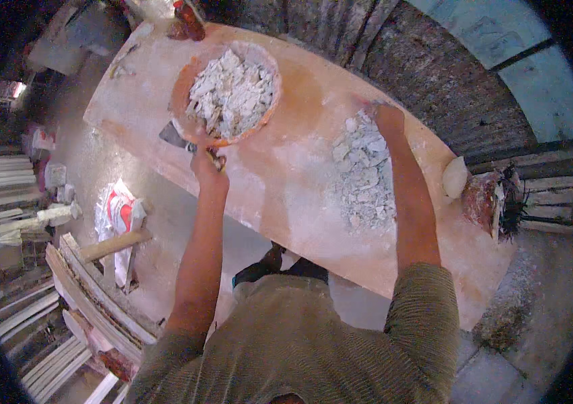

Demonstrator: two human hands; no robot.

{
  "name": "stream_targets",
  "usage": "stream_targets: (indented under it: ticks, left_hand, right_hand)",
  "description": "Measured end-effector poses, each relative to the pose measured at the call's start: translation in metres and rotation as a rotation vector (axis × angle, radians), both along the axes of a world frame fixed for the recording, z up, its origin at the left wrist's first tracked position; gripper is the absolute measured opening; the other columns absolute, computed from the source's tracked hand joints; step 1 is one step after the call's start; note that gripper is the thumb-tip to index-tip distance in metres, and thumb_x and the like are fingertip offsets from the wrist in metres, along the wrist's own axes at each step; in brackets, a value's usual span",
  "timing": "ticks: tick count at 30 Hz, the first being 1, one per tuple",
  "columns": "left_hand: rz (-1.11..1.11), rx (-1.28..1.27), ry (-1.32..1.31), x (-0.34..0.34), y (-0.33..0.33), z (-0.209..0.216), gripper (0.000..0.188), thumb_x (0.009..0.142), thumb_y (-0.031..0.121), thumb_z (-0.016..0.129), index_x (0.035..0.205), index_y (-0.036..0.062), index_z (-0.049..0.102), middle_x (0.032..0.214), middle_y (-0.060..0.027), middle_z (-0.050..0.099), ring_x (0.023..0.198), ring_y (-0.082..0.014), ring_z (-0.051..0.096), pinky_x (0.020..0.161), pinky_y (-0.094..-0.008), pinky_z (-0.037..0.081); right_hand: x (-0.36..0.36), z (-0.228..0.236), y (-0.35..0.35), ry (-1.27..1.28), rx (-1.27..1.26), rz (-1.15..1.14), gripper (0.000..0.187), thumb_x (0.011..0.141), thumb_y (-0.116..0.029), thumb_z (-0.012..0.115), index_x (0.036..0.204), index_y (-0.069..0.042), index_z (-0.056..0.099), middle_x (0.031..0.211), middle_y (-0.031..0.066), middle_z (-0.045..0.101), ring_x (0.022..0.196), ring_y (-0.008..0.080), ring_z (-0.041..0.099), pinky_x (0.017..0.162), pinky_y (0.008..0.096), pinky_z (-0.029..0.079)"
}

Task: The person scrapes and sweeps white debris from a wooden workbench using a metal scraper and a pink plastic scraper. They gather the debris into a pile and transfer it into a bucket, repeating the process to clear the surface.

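My left hand [208, 167] is closed around a scraper [174, 136] with a dark, flat, wedge-shaped blade. It is at the near rim of an orange basin [183, 87], which is heaped with broken whitish chunks [234, 91]. The scraper's blade points left, beside the basin's lower left side. At the far end of a spread of pale, plaster-like pieces [362, 172] on the table is my right hand [382, 116]. Its fingers are blurred and partly hidden, so what they hold cannot be made out.
The wooden table [300, 215] is dusted white. A dark red bottle [191, 21] stands by its far left edge. On the right lie a pale rounded piece [455, 177] and a reddish bundle [480, 198]. Wood strips [81, 289] and a white-and-red sack [119, 222] are at the left.
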State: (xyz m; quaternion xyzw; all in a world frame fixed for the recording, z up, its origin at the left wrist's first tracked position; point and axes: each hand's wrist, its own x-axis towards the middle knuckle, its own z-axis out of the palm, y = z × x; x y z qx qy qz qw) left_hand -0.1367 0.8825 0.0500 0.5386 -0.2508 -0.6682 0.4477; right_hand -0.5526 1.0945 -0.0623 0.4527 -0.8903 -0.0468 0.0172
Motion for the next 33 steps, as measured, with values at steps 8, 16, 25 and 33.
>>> stream_targets:
  ticks: [8,16,25,33]
  left_hand:
    - [0.081,0.04,-0.178,-0.02,-0.004,0.011,0.037,0.069,0.015,0.075,0.096,0.0,0.056,0.084,-0.0091,0.057,0.065,-0.0191,0.055,0.047,-0.0305,0.044]
    - [-0.099,0.102,-0.18,-0.014,0.011,0.029,0.033,0.072,0.014,0.071,0.1,0.0011,0.058,0.088,-0.0092,0.059,0.064,-0.0183,0.057,0.047,-0.03,0.047]
    - [-0.137,0.061,-0.174,0.029,0.03,0.089,0.027,0.086,0.027,0.064,0.103,0.0065,0.059,0.076,-0.0043,0.058,0.06,-0.0109,0.054,0.045,-0.0267,0.041]
    - [-1.297,-0.365,-0.554,0.071,0.141,0.001,0.03,0.09,0.029,0.063,0.095,0.0003,0.059,0.072,-0.0047,0.058,0.058,-0.013,0.051,0.053,-0.0291,0.044]
  right_hand:
    - [0.031,0.036,0.051,-0.151,0.158,0.389,0.025,0.086,-0.019,0.048,0.095,-0.011,0.07,0.088,0.0149,0.068,0.083,0.0318,0.067,0.073,0.0454,0.053]
    - [0.054,0.061,0.065,-0.19,0.197,0.429,0.023,0.084,-0.017,0.05,0.093,-0.015,0.071,0.079,0.0157,0.066,0.073,0.0312,0.066,0.065,0.045,0.052]
    - [0.058,0.178,0.093,-0.113,-0.118,-0.218,0.031,0.088,-0.023,0.054,0.116,-0.011,0.061,0.088,0.0156,0.068,0.077,0.0338,0.066,0.07,0.0467,0.05]
    - [0.074,0.074,0.291,-0.599,-0.546,-0.855,0.033,0.086,-0.02,0.062,0.113,-0.001,0.063,0.114,0.0175,0.065,0.102,0.0289,0.063,0.087,0.0374,0.048]
